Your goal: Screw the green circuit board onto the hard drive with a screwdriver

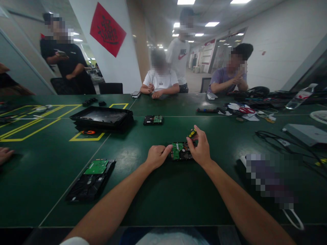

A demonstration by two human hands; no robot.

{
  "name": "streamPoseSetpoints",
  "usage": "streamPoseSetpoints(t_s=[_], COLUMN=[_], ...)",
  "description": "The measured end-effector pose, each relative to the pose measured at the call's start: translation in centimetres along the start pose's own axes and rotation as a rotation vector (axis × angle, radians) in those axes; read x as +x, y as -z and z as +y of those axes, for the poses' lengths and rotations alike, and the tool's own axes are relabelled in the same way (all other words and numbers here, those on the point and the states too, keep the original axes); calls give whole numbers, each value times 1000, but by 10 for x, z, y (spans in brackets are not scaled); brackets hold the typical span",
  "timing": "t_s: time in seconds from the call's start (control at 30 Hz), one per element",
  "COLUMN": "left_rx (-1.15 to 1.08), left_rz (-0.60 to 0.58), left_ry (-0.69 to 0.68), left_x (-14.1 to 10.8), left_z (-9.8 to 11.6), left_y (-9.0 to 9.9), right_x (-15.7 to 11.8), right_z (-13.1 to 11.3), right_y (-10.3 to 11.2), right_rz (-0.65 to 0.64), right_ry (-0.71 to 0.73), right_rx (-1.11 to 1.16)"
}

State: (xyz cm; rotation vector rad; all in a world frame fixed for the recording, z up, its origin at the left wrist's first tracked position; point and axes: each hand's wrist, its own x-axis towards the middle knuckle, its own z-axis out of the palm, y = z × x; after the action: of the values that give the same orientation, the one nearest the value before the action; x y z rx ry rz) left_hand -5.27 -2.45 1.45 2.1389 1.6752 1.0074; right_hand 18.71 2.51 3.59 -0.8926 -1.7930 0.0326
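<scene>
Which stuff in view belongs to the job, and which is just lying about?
In use: hard drive, left hand at its edge; yellow-and-black tool in right hand.

Apparently lying about: black trays, water bottle, grey box.

Chairs (111, 88), ceiling lights (212, 24) and worktable (178, 200) suggest an office

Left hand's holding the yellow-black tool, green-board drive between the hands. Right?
Wrong hand: the head view shows the right hand holding the yellow-black tool. The green-board drive is indeed between that and the left hand.
</scene>
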Motion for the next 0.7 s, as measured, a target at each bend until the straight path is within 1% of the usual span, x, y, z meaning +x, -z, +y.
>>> streamPoseSetpoints(t_s=[0.13, 0.27, 0.5, 0.7], left_rx=[15, 91, 217, 259], left_rz=[-19, -36, -94, -129], left_ry=[-16, -46, 38, 93], left_x=[0, 1, 2, 4], left_z=[0, -1, -4, 0], left_y=[-2, -5, -10, -7], right_x=[-1, -1, -1, -1], right_z=[2, 1, 0, 1], right_y=[-1, 0, -2, -1], right_rz=[30, 3, -33, -30], right_ry=[-11, -4, -9, -9], right_rx=[3, -4, 47, 46])
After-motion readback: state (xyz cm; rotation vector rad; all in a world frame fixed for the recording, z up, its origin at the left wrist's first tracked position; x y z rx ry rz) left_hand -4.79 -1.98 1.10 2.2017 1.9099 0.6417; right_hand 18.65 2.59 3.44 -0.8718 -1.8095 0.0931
